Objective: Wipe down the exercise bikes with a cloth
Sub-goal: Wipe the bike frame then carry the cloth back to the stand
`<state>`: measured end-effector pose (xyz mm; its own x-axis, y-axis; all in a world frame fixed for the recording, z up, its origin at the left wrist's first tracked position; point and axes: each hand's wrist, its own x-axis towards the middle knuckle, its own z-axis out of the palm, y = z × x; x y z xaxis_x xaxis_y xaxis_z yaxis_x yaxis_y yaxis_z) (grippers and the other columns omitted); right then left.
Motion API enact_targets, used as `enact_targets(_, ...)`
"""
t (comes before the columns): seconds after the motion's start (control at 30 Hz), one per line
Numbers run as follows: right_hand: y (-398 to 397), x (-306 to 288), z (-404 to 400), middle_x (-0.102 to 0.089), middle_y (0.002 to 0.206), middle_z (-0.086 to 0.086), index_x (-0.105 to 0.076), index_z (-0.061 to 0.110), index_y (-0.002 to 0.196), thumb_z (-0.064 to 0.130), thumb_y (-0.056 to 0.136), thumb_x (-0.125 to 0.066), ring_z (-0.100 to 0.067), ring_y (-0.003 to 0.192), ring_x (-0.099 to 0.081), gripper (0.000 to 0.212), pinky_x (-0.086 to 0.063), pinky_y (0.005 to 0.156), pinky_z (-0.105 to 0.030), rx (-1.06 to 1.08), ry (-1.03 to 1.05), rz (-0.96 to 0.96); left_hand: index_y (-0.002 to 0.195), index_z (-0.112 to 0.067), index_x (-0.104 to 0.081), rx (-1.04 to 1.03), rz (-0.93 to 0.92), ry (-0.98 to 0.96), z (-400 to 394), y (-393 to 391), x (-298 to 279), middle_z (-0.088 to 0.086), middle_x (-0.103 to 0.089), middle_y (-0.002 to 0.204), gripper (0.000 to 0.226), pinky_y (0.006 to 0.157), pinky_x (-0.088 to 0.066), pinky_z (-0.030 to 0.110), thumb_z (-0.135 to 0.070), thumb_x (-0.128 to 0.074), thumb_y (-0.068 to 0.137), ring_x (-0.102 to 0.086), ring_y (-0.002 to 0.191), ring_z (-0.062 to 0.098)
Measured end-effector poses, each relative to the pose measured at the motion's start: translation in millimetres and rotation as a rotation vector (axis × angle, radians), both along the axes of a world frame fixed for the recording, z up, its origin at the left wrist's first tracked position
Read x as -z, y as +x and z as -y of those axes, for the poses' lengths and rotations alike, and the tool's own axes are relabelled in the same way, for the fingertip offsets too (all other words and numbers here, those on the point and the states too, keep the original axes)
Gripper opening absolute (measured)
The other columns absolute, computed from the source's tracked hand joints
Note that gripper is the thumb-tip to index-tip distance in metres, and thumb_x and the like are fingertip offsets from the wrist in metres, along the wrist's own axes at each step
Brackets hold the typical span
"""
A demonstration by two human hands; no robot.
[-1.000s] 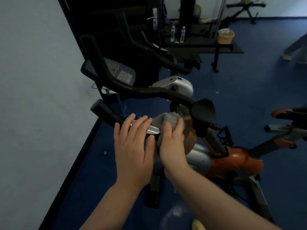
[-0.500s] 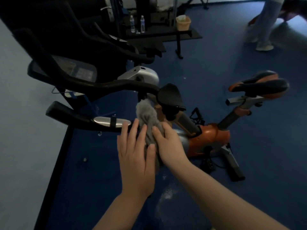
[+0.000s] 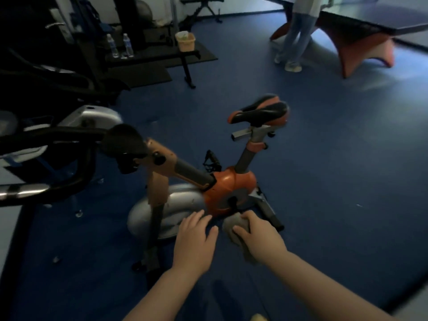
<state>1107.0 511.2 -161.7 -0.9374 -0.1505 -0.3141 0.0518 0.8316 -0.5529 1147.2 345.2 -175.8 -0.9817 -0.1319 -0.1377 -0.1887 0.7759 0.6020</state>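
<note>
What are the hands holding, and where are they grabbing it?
The right hand grips a bunched grey cloth around its middle, its ends sticking out either side. The left hand holds nothing, fingers spread.

Both your forearms are bare up to the frame edge, no sleeves showing. Your left hand [image 3: 193,242] has no glove, ring or watch. Same for your right hand [image 3: 259,239]: bare wrist, no band. Fingers [image 3: 239,230] are short-nailed with no polish visible. Nothing else of your body is in view.
</note>
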Motion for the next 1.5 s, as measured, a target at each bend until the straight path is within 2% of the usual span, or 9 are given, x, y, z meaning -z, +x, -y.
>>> enact_targets(0.13,-3.1,8.8,-79.2,-0.063,0.089,0.002,-0.047,0.025,0.099,0.043,0.093,-0.047,-0.018,0.076,-0.059,0.02,-0.051,0.065,-0.036,0.022,0.122,-0.058,0.137,-0.024,-0.049,0.067,0.04,0.006,-58.8,-22.8,14.4,-0.006,-0.039,0.151,0.043,0.118,-0.018,0.03,-0.04,-0.041,0.097,-0.028,0.141,0.012)
enact_targets(0.2,-5.3,13.0,-114.8,-0.061,0.091,0.003,-0.05,0.024,0.096,0.043,0.093,-0.046,-0.019,0.078,-0.058,0.019,-0.05,0.066,-0.036,0.054,0.157,-0.078,0.135,-0.025,-0.051,0.087,0.053,0.026,-89.1,-33.8,22.2,-0.007,-0.041,0.149,0.042,0.116,-0.021,0.029,-0.04,-0.042,0.097,-0.03,0.14,0.011)
enact_targets(0.4,-15.0,20.9,-201.8,-0.052,0.095,0.003,-0.051,0.025,0.098,0.045,0.094,-0.044,-0.02,0.081,-0.056,0.022,-0.047,0.066,-0.034,0.171,0.192,-0.093,0.134,-0.026,-0.051,0.222,0.139,0.055,-173.6,-57.9,38.4,-0.007,-0.042,0.148,0.041,0.116,-0.024,0.03,-0.04,-0.044,0.096,-0.031,0.139,0.011)
enact_targets(0.63,-50.4,31.0,-263.5,-0.052,0.097,0.005,-0.051,0.027,0.1,0.045,0.094,-0.044,-0.017,0.081,-0.055,0.02,-0.04,0.062,-0.032,0.29,0.199,-0.072,0.133,-0.023,-0.053,0.375,0.178,0.022,-242.1,-117.0,42.4,-0.006,-0.046,0.145,0.041,0.112,-0.028,0.028,-0.039,-0.045,0.096,-0.036,0.137,0.011)
enact_targets(0.77,-93.5,39.4,-290.6,-0.053,0.097,0.004,-0.05,0.026,0.1,0.044,0.094,-0.044,-0.018,0.082,-0.056,0.02,-0.042,0.062,-0.032,0.312,0.221,-0.062,0.128,-0.024,-0.056,0.418,0.158,0.024,-278.5,-170.0,47.9,-0.007,-0.053,0.136,0.038,0.108,-0.036,0.029,-0.038,-0.047,0.094,-0.043,0.129,0.011)
enact_targets(0.93,-160.6,42.2,-326.0,-0.053,0.097,0.004,-0.05,0.025,0.099,0.044,0.094,-0.044,-0.017,0.08,-0.054,0.02,-0.04,0.06,-0.03,0.301,0.233,-0.053,0.129,-0.022,-0.055,0.42,0.172,0.001,-314.8,-251.8,51.8,-0.005,-0.053,0.136,0.039,0.107,-0.037,0.032,-0.038,-0.046,0.094,-0.044,0.128,0.015)
enact_targets(1.07,-219.0,39.2,-350.7,-0.054,0.1,0.004,-0.05,0.025,0.102,0.043,0.094,-0.044,-0.018,0.085,-0.057,0.021,-0.044,0.065,-0.032,0.291,0.24,-0.058,0.128,-0.021,-0.056,0.422,0.184,0.009,-337.8,-319.9,52.9,-0.004,-0.056,0.133,0.038,0.103,-0.04,0.032,-0.037,-0.047,0.094,-0.048,0.123,0.015)
enact_targets(1.37,-321.0,38.2,-401.3,-0.053,0.101,0.004,-0.05,0.026,0.102,0.043,0.093,-0.044,-0.019,0.087,-0.056,0.02,-0.044,0.067,-0.033,0.319,0.211,0.001,0.13,-0.022,-0.055,0.483,0.207,0.0,-389.1,-413.8,53.7,-0.004,-0.054,0.135,0.04,0.106,-0.037,0.03,-0.038,-0.047,0.095,-0.045,0.126,0.014)
enact_targets(1.5,-383.3,46.3,-426.2,-0.052,0.103,0.004,-0.05,0.026,0.105,0.042,0.094,-0.043,-0.018,0.09,-0.056,0.021,-0.048,0.074,-0.035,0.237,0.187,0.055,0.13,-0.023,-0.055,0.39,0.222,-0.002,-405.4,-464.2,62.0,-0.005,-0.055,0.136,0.039,0.106,-0.037,0.03,-0.036,-0.048,0.094,-0.047,0.126,0.014)
